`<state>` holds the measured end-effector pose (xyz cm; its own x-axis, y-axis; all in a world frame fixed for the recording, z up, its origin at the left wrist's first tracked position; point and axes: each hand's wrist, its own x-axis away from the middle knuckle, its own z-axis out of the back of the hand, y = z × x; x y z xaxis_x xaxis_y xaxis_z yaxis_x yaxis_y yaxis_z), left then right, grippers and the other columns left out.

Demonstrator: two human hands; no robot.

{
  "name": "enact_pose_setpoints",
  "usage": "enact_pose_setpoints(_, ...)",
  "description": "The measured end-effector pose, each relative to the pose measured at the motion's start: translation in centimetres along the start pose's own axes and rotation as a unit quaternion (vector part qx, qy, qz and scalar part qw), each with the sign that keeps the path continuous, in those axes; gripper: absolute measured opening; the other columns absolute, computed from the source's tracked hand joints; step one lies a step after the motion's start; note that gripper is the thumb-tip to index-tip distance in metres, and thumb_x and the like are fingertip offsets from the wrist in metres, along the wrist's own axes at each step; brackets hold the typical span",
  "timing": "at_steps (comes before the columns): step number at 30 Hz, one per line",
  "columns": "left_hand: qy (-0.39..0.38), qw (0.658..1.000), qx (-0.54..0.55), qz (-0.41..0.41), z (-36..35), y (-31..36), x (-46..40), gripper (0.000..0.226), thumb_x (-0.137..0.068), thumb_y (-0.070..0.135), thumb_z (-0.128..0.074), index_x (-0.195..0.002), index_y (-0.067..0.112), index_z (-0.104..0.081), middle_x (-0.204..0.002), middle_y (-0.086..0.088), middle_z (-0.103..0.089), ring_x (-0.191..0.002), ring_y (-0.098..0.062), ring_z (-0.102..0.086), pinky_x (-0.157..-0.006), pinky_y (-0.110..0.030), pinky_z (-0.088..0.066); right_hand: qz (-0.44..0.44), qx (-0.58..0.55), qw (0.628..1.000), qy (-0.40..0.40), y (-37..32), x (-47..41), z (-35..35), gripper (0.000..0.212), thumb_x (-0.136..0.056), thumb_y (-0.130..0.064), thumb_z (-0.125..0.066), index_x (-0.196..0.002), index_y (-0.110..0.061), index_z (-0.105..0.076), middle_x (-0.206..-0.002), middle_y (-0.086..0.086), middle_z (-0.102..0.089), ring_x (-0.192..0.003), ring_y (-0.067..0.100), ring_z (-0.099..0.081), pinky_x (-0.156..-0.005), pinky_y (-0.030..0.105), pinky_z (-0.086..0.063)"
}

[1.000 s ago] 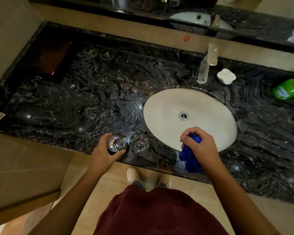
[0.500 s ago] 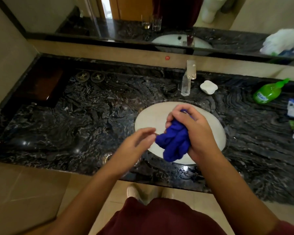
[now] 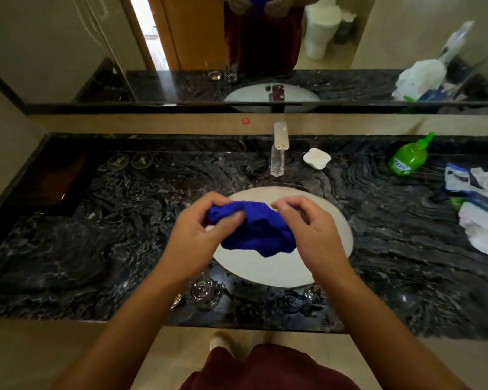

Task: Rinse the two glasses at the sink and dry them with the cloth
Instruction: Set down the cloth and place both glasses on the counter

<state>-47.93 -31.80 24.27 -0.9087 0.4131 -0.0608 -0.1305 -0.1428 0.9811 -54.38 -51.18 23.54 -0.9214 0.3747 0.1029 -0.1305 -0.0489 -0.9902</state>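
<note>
At the nine o'clock end of a black marble counter [image 3: 102,237], two dark round coasters [image 3: 130,161] lie near the back wall. At centre, the left hand [image 3: 197,235] pinches the upper left corner of a blue cloth [image 3: 254,229] between thumb and curled fingers, above a white oval basin [image 3: 279,271]. The right hand [image 3: 313,232] pinches the cloth's right edge, its thumb and fingers curled round the fabric, so the cloth hangs bunched between the two hands. Below the left forearm, at six o'clock on the counter's front edge, one clear glass [image 3: 202,291] stands upright; only the rim of the second glass [image 3: 176,301] shows beside it, the rest hidden by the arm. At twelve o'clock stand a chrome tap [image 3: 279,153] and a white soap dish [image 3: 316,158]. Toward two o'clock lies a green pump bottle [image 3: 407,159], with plastic bags [image 3: 479,204] at three.
</note>
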Motion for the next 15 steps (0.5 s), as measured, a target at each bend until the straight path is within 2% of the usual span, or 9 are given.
enact_pose_setpoints(2,0.011,1.0,-0.017,-0.023,-0.7,0.6,-0.7,0.021,-0.087,0.036,-0.071,-0.092,0.016,-0.069,-0.103,0.002,-0.074,-0.098,-0.014,-0.068,-0.087,-0.034,-0.053,0.002,0.037,0.999,-0.019,0.7,-0.1,1.2,0.015,-0.102,-0.022,-0.063,-0.092,-0.024,-0.074,-0.087,-0.002,-0.075,-0.08,0.009,-0.069,-0.071,0.027,-0.054)
enact_pose_setpoints(4,0.001,0.998,-0.04,-0.045,-1.7,1.2,-1.1,0.017,-0.09,0.035,-0.07,-0.087,0.018,-0.068,-0.111,0.002,-0.074,-0.107,-0.016,-0.068,-0.091,-0.034,-0.053,0.006,0.051,0.998,-0.048,1.1,-0.2,2.5,0.012,-0.099,-0.032,-0.063,-0.092,-0.029,-0.073,-0.088,-0.006,-0.074,-0.083,0.009,-0.068,-0.073,0.027,-0.054)
enact_pose_setpoints(6,-0.005,0.997,-0.066,-0.047,-2.6,1.7,-1.4,0.016,-0.091,0.033,-0.072,-0.087,0.019,-0.068,-0.101,0.003,-0.074,-0.096,-0.015,-0.069,-0.081,-0.027,-0.054,0.022,0.052,0.995,-0.087,1.1,-0.2,3.7,0.016,-0.092,-0.045,-0.062,-0.099,-0.034,-0.071,-0.095,-0.011,-0.074,-0.091,0.008,-0.069,-0.079,0.03,-0.056)
enact_pose_setpoints(8,-0.016,0.995,-0.087,-0.047,-3.4,2.4,-1.7,0.015,-0.09,0.034,-0.072,-0.089,0.019,-0.07,-0.086,0.003,-0.072,-0.077,-0.012,-0.066,-0.066,-0.022,-0.051,0.043,0.066,0.989,-0.127,1.1,-0.3,4.7,0.027,-0.087,-0.052,-0.064,-0.11,-0.038,-0.068,-0.106,-0.017,-0.073,-0.103,0.005,-0.068,-0.09,0.03,-0.056)
enact_pose_setpoints(9,-0.023,0.994,-0.097,-0.051,-3.8,2.6,-1.8,0.015,-0.09,0.034,-0.072,-0.09,0.02,-0.071,-0.083,0.003,-0.071,-0.074,-0.011,-0.065,-0.064,-0.021,-0.05,0.056,0.077,0.985,-0.146,1.0,-0.2,5.2,0.033,-0.085,-0.054,-0.066,-0.115,-0.04,-0.066,-0.111,-0.019,-0.072,-0.108,0.004,-0.066,-0.094,0.029,-0.055)
enact_pose_setpoints(12,-0.038,0.989,-0.127,-0.067,-5.4,3.2,-2.2,0.016,-0.089,0.037,-0.074,-0.093,0.021,-0.073,-0.085,0.007,-0.072,-0.076,-0.011,-0.067,-0.067,-0.02,-0.05,0.081,0.082,0.974,-0.195,0.5,-0.5,6.3,0.039,-0.085,-0.047,-0.076,-0.121,-0.037,-0.064,-0.114,-0.016,-0.072,-0.11,0.01,-0.067,-0.092,0.036,-0.057)
enact_pose_setpoints(15,-0.029,0.989,-0.134,-0.055,-6.6,3.1,-2.4,0.028,-0.084,0.05,-0.072,-0.092,0.023,-0.071,-0.086,0.01,-0.072,-0.076,-0.009,-0.066,-0.068,-0.018,-0.05,0.089,0.106,0.972,-0.187,0.8,-1.0,6.9,0.024,-0.09,-0.034,-0.079,-0.111,-0.029,-0.068,-0.101,-0.01,-0.074,-0.097,0.011,-0.07,-0.084,0.039,-0.059)
